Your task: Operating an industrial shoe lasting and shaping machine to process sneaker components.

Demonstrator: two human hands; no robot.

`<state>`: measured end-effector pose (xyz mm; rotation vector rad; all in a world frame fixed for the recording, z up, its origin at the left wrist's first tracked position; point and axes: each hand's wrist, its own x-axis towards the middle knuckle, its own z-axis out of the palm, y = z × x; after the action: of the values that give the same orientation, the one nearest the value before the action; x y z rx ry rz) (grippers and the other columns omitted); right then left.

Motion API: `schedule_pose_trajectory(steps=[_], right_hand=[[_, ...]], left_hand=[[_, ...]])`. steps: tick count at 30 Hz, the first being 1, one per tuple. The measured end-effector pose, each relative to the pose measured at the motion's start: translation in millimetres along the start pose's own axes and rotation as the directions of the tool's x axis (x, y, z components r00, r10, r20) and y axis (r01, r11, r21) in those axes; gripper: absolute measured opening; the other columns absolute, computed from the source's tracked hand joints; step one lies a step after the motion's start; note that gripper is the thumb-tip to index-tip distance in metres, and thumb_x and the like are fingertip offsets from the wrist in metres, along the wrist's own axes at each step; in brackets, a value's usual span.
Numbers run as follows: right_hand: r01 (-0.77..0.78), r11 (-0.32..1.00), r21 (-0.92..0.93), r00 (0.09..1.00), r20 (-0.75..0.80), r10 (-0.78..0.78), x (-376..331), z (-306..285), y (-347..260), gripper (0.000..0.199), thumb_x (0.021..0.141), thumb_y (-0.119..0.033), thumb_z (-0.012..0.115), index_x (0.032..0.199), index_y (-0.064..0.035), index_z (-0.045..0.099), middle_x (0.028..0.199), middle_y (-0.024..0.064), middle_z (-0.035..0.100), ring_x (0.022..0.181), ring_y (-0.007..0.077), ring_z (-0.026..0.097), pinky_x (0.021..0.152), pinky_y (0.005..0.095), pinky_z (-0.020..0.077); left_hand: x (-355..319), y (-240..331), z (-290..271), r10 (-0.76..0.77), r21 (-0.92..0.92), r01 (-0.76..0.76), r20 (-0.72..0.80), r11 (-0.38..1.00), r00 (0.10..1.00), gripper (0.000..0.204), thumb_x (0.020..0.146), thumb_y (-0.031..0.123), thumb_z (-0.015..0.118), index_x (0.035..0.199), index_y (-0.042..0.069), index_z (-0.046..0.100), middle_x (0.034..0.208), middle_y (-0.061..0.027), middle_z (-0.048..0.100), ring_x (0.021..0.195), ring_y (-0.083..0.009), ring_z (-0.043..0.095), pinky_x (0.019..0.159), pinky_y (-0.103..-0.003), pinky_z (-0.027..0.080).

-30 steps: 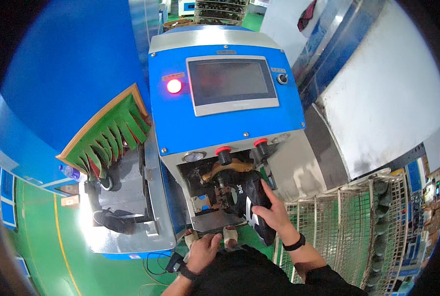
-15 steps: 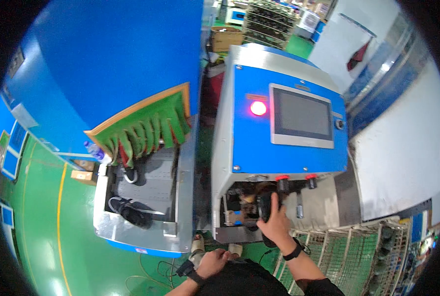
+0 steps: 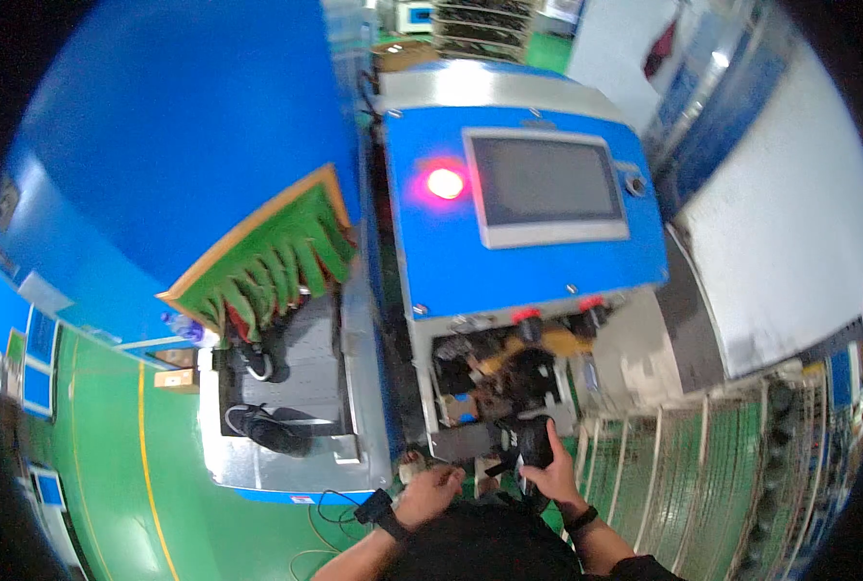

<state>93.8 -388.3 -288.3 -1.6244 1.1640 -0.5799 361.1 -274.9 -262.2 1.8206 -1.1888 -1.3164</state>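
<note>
The blue front panel point(image 3: 528, 276) at upper centre looks smooth and painted, under a glossy metal top band point(image 3: 480, 87); its dark screen point(image 3: 547, 181) is smooth. Below, 2 black knobs point(image 3: 530, 329) look like plastic. At lower centre, the black shoe point(image 3: 536, 445) looks matt. At left, green strips point(image 3: 286, 266) seem ragged cloth, edged by a wood-like border point(image 3: 247, 235); the conveyor rim point(image 3: 257, 470) is shiny metal, the belt point(image 3: 296, 373) matt. Lower right, the rack point(image 3: 628, 465) is metal wire; lower left, the green floor point(image 3: 112, 436) is smooth.

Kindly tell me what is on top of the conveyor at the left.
On the conveyor, a black shoe lies near the front end and another shoe sits by the green strip curtain; the curtain covers whatever lies farther in.
</note>
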Motion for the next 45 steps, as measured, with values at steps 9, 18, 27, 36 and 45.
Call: schedule_pose_trajectory(steps=[9, 18, 27, 36, 45], right_hand=[[-0.290, 0.503, 0.814, 0.933, 0.123, 0.339, -21, -44, -8, 0.082, 0.066, 0.005, 0.066, 0.144, 0.0022, 0.042, 0.128, 0.0153, 0.061, 0.104, 0.0253, 0.065, 0.088, 0.0400, 0.0555], [-0.259, 0.077, 0.963, 0.949, 0.239, 0.204, -32, -32, -18, 0.062, 0.076, -0.010, 0.060, 0.135, 0.0046, 0.049, 0.125, 0.0205, 0.063, 0.105, 0.0356, 0.067, 0.094, 0.0457, 0.0556], [-0.315, 0.233, 0.920, 0.937, 0.261, 0.233, -18, -51, 41, 0.064, 0.082, -0.002, 0.067, 0.143, -0.0018, 0.046, 0.122, 0.0127, 0.064, 0.099, 0.0206, 0.068, 0.085, 0.0313, 0.0565], [0.009, 0.974, 0.225, 0.999, -0.039, -0.001, 25, -54, -84, 0.093, 0.077, -0.004, 0.079, 0.155, -0.0031, 0.029, 0.133, 0.0081, 0.058, 0.116, 0.0132, 0.057, 0.098, 0.0309, 0.0462], [0.068, 0.792, -0.607, 0.977, -0.121, -0.177, 89, -5, -103, 0.092, 0.073, -0.030, 0.077, 0.154, -0.0280, 0.034, 0.108, 0.0268, 0.057, 0.095, 0.0465, 0.062, 0.081, 0.0491, 0.0534]], left_hand=[[5, 79, 52, 0.043, -0.535, -0.027, 0.018, 0.845, 0.999, 0.036, 0.094, 0.035, 0.070, 0.101, 0.002, 0.059, 0.086, -0.0074, 0.064, 0.081, -0.0130, 0.057, 0.073, -0.030, 0.048], [-43, 87, 45, 0.484, 0.028, -0.489, 0.102, 0.872, 0.869, 0.027, 0.088, 0.023, 0.074, 0.105, 0.002, 0.072, 0.137, -0.0296, 0.054, 0.123, -0.0395, 0.058, 0.100, -0.041, 0.050], [-33, 76, 49, 0.485, 0.088, -0.487, 0.041, 0.869, 0.874, 0.026, 0.088, 0.020, 0.071, 0.106, 0.001, 0.072, 0.127, -0.0256, 0.062, 0.112, -0.0389, 0.064, 0.093, -0.042, 0.053], [-4, 53, 56, 0.289, 0.198, -0.267, -0.097, 0.943, 0.952, 0.035, 0.091, 0.028, 0.065, 0.112, 0.000, 0.068, 0.109, -0.0239, 0.068, 0.098, -0.0406, 0.066, 0.084, -0.046, 0.054], [-1, 50, 35, 0.048, 0.032, -0.048, 0.006, 0.998, 0.999, 0.038, 0.097, 0.037, 0.056, 0.112, 0.005, 0.069, 0.099, -0.0240, 0.070, 0.095, -0.0422, 0.067, 0.081, -0.046, 0.053]])
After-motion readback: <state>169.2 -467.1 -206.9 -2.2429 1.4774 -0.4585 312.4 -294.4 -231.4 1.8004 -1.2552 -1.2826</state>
